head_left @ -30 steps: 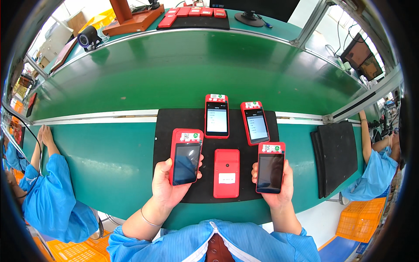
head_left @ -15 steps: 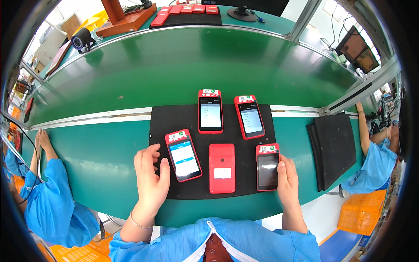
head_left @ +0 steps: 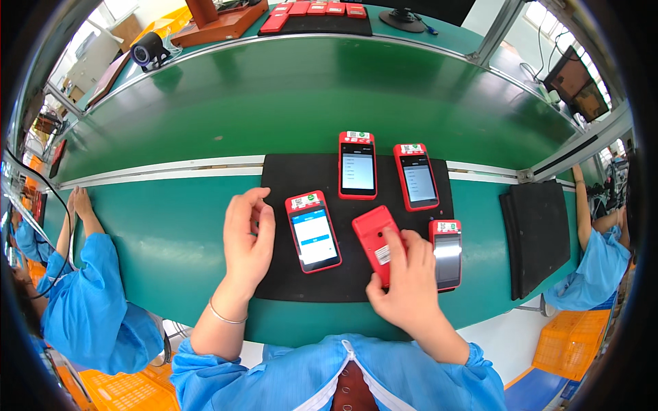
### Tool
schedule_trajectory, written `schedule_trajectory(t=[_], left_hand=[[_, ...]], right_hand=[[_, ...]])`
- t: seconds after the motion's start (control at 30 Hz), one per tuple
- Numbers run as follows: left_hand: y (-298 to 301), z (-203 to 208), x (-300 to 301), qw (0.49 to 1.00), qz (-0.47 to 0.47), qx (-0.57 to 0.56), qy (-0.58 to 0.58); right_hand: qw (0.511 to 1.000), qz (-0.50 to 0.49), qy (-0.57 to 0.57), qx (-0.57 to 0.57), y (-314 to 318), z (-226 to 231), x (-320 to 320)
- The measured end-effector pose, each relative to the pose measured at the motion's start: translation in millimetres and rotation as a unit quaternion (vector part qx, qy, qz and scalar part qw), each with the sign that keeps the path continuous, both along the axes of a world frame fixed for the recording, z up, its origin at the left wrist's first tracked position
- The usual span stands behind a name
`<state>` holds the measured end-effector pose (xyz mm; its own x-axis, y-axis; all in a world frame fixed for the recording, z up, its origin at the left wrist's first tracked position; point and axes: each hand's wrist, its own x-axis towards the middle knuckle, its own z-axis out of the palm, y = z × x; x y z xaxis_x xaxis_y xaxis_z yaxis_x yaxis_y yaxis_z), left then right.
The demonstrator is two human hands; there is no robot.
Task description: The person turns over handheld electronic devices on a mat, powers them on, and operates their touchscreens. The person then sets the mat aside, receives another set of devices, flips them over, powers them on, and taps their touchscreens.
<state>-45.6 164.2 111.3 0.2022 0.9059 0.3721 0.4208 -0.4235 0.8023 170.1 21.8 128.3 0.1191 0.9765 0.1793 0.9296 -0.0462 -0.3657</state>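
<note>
- Bench [head_left: 171, 236]: green; surface runs wide to the left of the mat, narrower to its right; near edge curves below.
- Black mat [head_left: 295, 176]: on the bench, bare strip along its near edge.
- Folded black sheet [head_left: 541, 236]: right, well apart from the mat.
- Left hand [head_left: 248, 233]: holding nothing, fingers loosely curled, thumb apart, just beside the left device.
- Right hand [head_left: 411, 284]: over the face-down device, a finger on its back; cannot tell whether clamped.
- Face-down device [head_left: 370, 222]: red, tilted, mid-mat.
- Left device [head_left: 314, 236], upper device [head_left: 358, 168], upper-right device [head_left: 417, 179]: red, face-up on the mat, screens lit, text too small to read.
- Lower-right device [head_left: 448, 257]: face-up, dark screen, across the mat's right edge.
- White labels [head_left: 358, 135]: face-up devices' tops, code squares, green dots.
- White sticker [head_left: 382, 255]: face-down device's back, print illegible.
</note>
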Motion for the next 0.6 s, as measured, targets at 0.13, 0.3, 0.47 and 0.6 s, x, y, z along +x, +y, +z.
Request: schedule_trajectory(t=[0.13, 0.3, 0.47, 0.6], left_hand=[[0, -2, -3, 1.000, -0.008, -0.019, 0.016], [0, -5, -6, 0.999, -0.016, -0.043, 0.003], [3, -5, -7, 0.998, -0.045, -0.041, 0.007], [6, -11, -5, 0.997, -0.058, -0.052, -0.001]], right_hand=[[1.000, -0.011, -0.001, 0.002, 9, -8, 0], [0.898, -0.041, 0.438, 0.024, 10, -8, 10], [0.523, 0.005, 0.850, -0.058, 18, -8, 16], [0.459, 0.028, 0.887, -0.043, 18, -33, 17]])
